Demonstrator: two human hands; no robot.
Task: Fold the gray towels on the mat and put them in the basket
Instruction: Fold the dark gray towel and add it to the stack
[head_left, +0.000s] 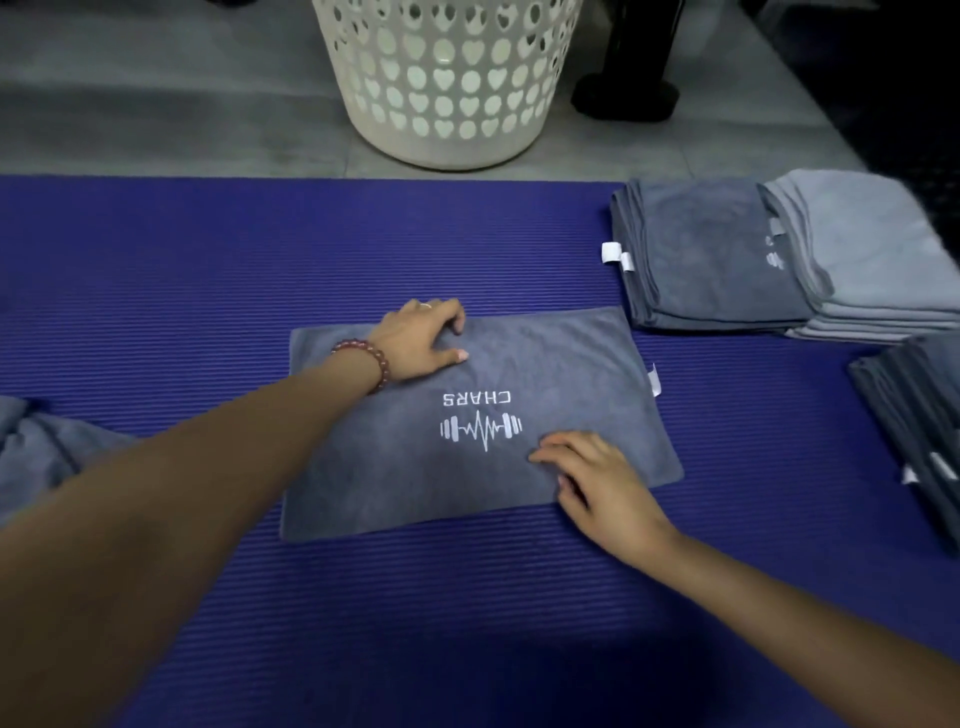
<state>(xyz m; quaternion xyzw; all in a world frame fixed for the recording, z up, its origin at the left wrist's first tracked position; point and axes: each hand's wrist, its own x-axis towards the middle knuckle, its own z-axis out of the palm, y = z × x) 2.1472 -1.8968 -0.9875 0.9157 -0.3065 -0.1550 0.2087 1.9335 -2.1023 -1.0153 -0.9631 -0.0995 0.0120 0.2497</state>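
One white basket (447, 93). One blue mat (182, 260). Two hands: left hand (421, 340), right hand (597, 483). One bead bracelet (366, 358). One flat towel (571, 364) lay mid-mat; one crumpled towel (41, 447) at left edge. Three towel piles sat at right: dark stack (701, 260), light stack (872, 249), edge stack (914, 415); towels per pile perhaps several, layers too tight to count.

A single wide-angle view sits on the person's head, facing forward and steeply down at the mat (156, 249). It is close: the left forearm (156, 493) and right forearm (779, 597) enter from the bottom corners, the towel (571, 374) lies mid-frame, and the basket (447, 104) is cropped by the top edge.
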